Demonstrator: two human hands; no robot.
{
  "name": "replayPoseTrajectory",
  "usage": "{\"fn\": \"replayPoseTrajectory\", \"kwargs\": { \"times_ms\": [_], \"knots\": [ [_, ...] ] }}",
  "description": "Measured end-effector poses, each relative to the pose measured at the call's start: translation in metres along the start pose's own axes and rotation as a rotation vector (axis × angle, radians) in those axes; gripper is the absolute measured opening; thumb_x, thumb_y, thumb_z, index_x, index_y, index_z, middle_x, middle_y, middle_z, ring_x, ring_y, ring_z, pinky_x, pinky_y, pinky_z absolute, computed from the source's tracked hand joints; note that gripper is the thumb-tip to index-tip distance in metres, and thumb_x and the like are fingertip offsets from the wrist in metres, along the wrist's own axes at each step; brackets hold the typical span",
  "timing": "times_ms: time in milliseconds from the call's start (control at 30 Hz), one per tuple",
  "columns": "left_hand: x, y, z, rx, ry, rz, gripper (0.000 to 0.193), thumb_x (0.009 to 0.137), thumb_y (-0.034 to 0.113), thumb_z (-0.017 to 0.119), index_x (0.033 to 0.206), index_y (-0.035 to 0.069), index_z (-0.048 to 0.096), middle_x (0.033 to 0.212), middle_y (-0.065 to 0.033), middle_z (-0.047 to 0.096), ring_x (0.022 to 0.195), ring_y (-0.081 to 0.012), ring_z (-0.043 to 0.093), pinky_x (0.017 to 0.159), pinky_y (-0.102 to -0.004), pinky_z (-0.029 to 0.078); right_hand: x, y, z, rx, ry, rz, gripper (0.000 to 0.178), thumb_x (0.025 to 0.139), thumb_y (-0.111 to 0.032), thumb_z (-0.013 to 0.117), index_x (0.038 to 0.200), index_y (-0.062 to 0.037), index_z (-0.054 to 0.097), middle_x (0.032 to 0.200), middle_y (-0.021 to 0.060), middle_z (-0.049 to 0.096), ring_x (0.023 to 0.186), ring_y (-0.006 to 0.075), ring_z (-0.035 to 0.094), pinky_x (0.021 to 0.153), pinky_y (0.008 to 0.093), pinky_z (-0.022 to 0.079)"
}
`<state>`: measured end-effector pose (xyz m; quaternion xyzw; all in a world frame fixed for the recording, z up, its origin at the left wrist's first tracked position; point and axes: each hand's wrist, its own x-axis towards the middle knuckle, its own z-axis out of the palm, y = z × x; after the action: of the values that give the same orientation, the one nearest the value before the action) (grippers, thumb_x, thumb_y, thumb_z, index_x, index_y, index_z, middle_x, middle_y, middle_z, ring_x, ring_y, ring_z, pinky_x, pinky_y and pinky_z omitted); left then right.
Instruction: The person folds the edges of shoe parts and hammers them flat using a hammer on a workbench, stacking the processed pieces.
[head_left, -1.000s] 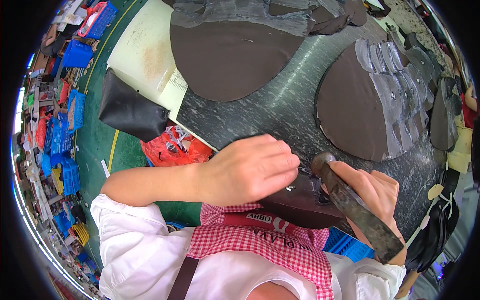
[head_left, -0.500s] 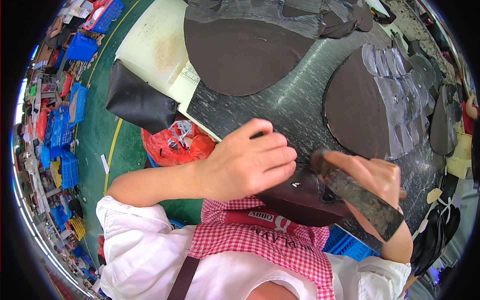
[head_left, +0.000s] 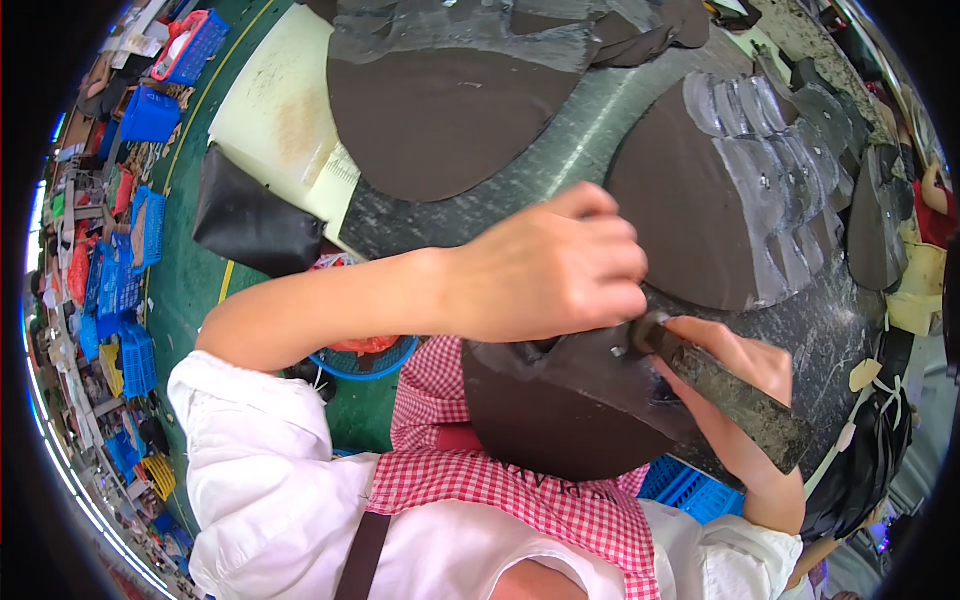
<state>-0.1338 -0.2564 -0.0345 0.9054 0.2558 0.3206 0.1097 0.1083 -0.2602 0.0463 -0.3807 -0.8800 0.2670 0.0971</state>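
A dark brown leather-like piece (head_left: 570, 420) with a rounded lower edge lies at the front of the dark worktop (head_left: 740, 330), overhanging toward my apron. My left hand (head_left: 570, 265) is curled closed above its upper edge; whatever the fingers hold is hidden. My right hand (head_left: 745, 360) grips a hammer (head_left: 730, 390) with a worn metal head that widens toward one end; its handle is mostly hidden. The narrow, round end of the head is near the piece, just below my left fingers. Whether it touches the piece I cannot tell.
Overlapping brown pieces (head_left: 450, 120) with shiny grey bands lie at the far left of the worktop, and another stack (head_left: 680, 200) lies to the right. A black pouch-like thing (head_left: 255, 215) hangs at the left edge. Blue crates (head_left: 690, 490) stand below the worktop.
My left hand has moved right and slightly up, closer to the hammer. More of the brown front piece shows. The whole view has shifted, so the stacks appear farther left.
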Motion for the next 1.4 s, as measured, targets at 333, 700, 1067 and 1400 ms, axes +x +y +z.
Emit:
{"fn": "replayPoseTrajectory", "kwargs": {
  "times_ms": [333, 700, 1067, 1400],
  "knots": [
    [-0.017, 0.024, -0.010, 0.084, 0.040, -0.082, 0.023, 0.070, 0.013, 0.073, 0.092, 0.007, 0.070, 0.094, -0.0040, 0.066, 0.083, -0.0183, 0.062, 0.078, -0.0376, 0.047, 0.023, 0.013, -0.005, -0.030, 0.016, -0.174, 0.032, 0.074, -0.015, 0.075, 0.104, -0.0066, 0.067, 0.076, 0.0086, 0.068, 0.060, 0.0252, 0.066, 0.056, 0.0334, 0.050],
    [-0.016, 0.050, -0.010, 0.405, -0.098, -0.062, 0.017, 0.069, 0.012, 0.071, 0.085, 0.005, 0.070, 0.091, -0.0037, 0.064, 0.081, -0.0173, 0.058, 0.084, -0.0365, 0.046, 0.038, 0.008, -0.006, -0.187, -0.025, -0.383, 0.038, 0.076, -0.019, 0.067, 0.112, -0.0089, 0.062, 0.064, 0.0022, 0.055, 0.050, 0.0211, 0.059, 0.048, 0.0320, 0.046],
    [-0.021, 0.066, 0.001, 0.478, 0.048, -0.168, 0.022, 0.067, 0.014, 0.071, 0.085, 0.002, 0.072, 0.096, -0.0103, 0.068, 0.087, -0.0197, 0.064, 0.069, -0.0330, 0.045, 0.045, 0.007, -0.010, -0.132, -0.092, -0.391, 0.038, 0.075, -0.015, 0.070, 0.111, -0.0077, 0.062, 0.063, 0.0007, 0.052, 0.051, 0.0191, 0.059, 0.048, 0.0323, 0.046],
    [-0.009, 0.063, 0.000, 0.074, 0.096, -0.452, 0.016, 0.069, 0.005, 0.073, 0.081, -0.003, 0.066, 0.086, -0.0103, 0.062, 0.073, -0.0237, 0.060, 0.070, -0.0359, 0.050, 0.043, 0.014, -0.006, -0.077, -0.206, -0.389, 0.043, 0.076, -0.019, 0.065, 0.117, -0.0072, 0.060, 0.067, 0.0041, 0.055, 0.054, 0.0241, 0.061, 0.051, 0.0360, 0.047]
  ]
}}
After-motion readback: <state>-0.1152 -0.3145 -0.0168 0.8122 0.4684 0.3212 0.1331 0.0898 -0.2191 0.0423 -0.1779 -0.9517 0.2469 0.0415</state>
